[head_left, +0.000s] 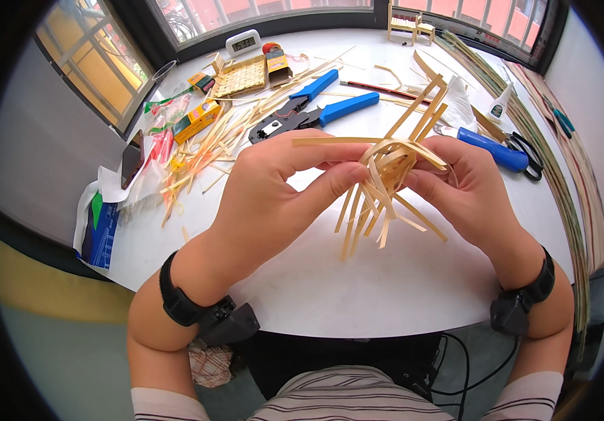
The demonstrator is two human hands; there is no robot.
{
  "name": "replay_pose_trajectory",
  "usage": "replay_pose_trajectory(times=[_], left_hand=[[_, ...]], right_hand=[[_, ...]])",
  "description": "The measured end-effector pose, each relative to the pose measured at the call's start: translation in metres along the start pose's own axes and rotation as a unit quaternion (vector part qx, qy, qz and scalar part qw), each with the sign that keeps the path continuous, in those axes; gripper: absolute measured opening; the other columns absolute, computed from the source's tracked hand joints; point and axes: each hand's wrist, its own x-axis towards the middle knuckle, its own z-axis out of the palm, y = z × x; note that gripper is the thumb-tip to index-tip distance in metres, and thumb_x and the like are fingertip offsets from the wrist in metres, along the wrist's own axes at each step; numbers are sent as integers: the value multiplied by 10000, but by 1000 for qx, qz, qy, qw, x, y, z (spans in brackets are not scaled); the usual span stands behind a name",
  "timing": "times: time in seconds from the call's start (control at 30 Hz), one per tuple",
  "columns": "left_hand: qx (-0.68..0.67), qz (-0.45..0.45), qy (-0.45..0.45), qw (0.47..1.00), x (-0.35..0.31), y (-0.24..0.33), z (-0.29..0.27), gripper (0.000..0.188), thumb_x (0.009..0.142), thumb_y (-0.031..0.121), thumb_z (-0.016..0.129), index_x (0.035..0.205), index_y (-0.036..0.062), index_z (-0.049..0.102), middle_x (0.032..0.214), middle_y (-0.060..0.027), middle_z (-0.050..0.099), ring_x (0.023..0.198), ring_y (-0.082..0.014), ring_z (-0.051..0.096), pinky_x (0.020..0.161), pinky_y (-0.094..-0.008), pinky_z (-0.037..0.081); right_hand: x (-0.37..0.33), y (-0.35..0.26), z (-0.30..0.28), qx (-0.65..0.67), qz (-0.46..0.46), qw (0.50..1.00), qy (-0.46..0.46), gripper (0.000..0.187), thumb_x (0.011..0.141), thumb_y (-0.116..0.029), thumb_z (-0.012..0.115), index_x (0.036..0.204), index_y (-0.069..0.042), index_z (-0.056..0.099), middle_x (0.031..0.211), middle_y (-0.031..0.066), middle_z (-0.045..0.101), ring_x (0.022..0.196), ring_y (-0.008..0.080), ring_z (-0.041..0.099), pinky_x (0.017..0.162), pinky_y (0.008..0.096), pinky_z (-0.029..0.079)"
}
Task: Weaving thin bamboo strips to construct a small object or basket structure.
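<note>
Between both hands, above the white table, is a small woven piece of pale bamboo strips (391, 163) with loose ends sticking out upward and downward. My left hand (302, 172) pinches its left side between thumb and fingers, and one flat strip runs along the index finger. On the other side, my right hand (459, 182) grips the weave with the thumb in front; some of its fingers are hidden behind. Just beyond my left hand lies a crimping tool (312, 109) with blue handles.
Loose bamboo strips (211, 144), a yellow box (197, 121) and a woven tray (241, 77) spread over the left of the table (358, 295). A digital clock (243, 43) stands behind. Right: a blue-handled tool (487, 149), scissors (527, 156), a glue bottle (500, 102) and long strips (561, 175).
</note>
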Motion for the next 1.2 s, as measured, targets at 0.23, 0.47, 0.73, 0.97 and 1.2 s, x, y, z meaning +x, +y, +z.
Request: replay_pose_trajectory(times=[0.23, 0.47, 0.73, 0.97, 1.2], left_hand=[[32, 17, 8, 999, 0, -2, 0, 222, 940, 130, 765, 1132, 21, 784, 989, -129, 775, 859, -217, 727, 775, -307, 557], [-9, -42, 6, 999, -2, 0, 1, 226, 966, 158, 746, 1133, 9, 780, 1014, -126, 779, 883, -186, 728, 801, -303, 563], [-89, -65, -28, 994, -2, -2, -1, 334, 1049, 221, 664, 1268, -29, 708, 1194, -125, 738, 1085, -162, 695, 961, -312, 550], [-106, -22, 9, 994, -3, -6, 5, 278, 1007, 200, 718, 1186, -11, 746, 1111, -129, 759, 981, -173, 711, 868, -303, 561], [-94, -5, 7, 996, -3, -9, 5, 267, 995, 179, 728, 1186, -6, 748, 1110, -133, 760, 964, -183, 715, 855, -304, 565]], right_hand=[[-1, 1, 0, -31, -11, 999, 3, 213, 987, -27, 687, 1179, 64, 684, 1090, 134, 772, 1047, 177, 744, 932, 293, 585], [-1, 2, -1, -32, -15, 999, -1, 223, 981, -29, 699, 1181, 67, 680, 1091, 136, 771, 1041, 181, 744, 931, 295, 586], [3, 3, -6, 19, 8, 1000, -6, 251, 995, -44, 678, 1211, 82, 668, 1096, 135, 764, 1010, 172, 738, 915, 298, 586], [2, 4, -8, 62, 15, 998, -28, 271, 1005, -59, 668, 1240, 75, 658, 1116, 132, 754, 1018, 170, 723, 930, 304, 574], [2, 2, -6, 55, 18, 998, -25, 273, 1004, -51, 668, 1245, 76, 655, 1119, 131, 754, 1020, 168, 721, 934, 307, 573]])
